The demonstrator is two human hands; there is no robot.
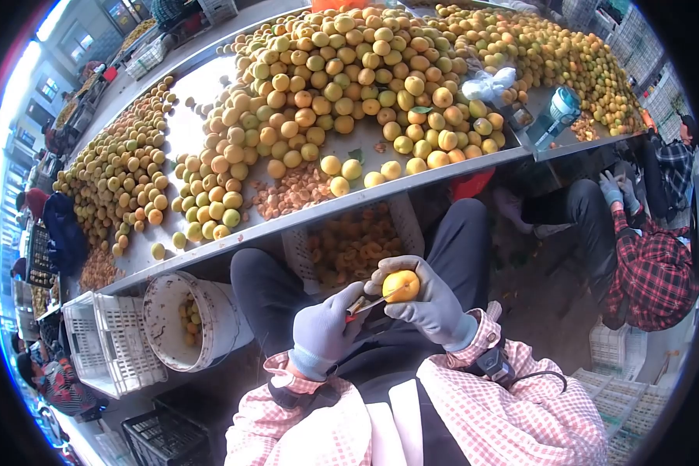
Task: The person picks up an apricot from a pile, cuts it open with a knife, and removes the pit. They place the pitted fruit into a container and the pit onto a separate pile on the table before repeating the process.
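Note:
My left hand [324,329], in a grey glove, is closed around the handle of a small knife [356,308]. The knife's blade points right and its tip meets a yellow apricot [401,286]. My gloved right hand [433,304] grips that apricot, fingers curled over its top and thumb below. Both hands are close together above my lap. Just beyond them, between my knees, a white crate [293,252] holds halved apricots [351,247].
A metal table [258,231] bears a large heap of apricots [349,70] and a pile of brown pits [295,190]. A water bottle [558,116] stands at its edge. On the left are a white bucket [229,314] and white crates [120,342]. A person [648,272] sits at right.

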